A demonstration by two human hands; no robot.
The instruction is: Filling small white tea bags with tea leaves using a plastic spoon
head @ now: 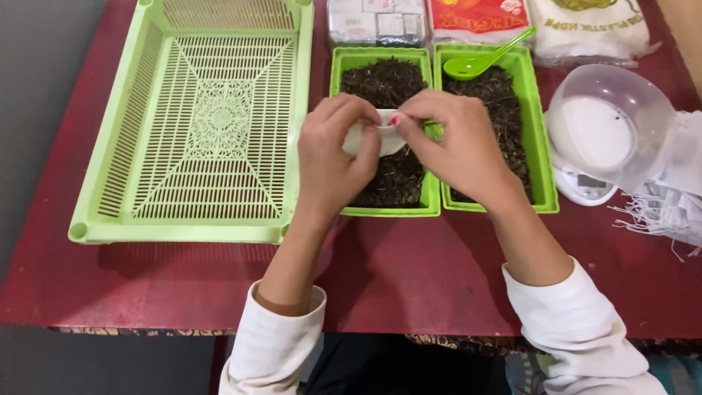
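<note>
My left hand (333, 157) and my right hand (457, 146) meet over a green tray of dark loose tea leaves (386, 80). Both pinch a small white pouch (387, 135) between thumbs and fingertips, holding it just above the leaves. A second green tray of tea leaves (530, 110) stands right beside the first, with a green plastic spoon (482, 60) lying in its far end. Most of the pouch is hidden by my fingers.
A large empty green slatted basket (197, 124) fills the left of the red table (409, 278). A clear bowl on a small white scale (607, 132) stands at the right, beside a heap of white pouches with strings (676, 197). Packaged bags (479, 18) line the far edge.
</note>
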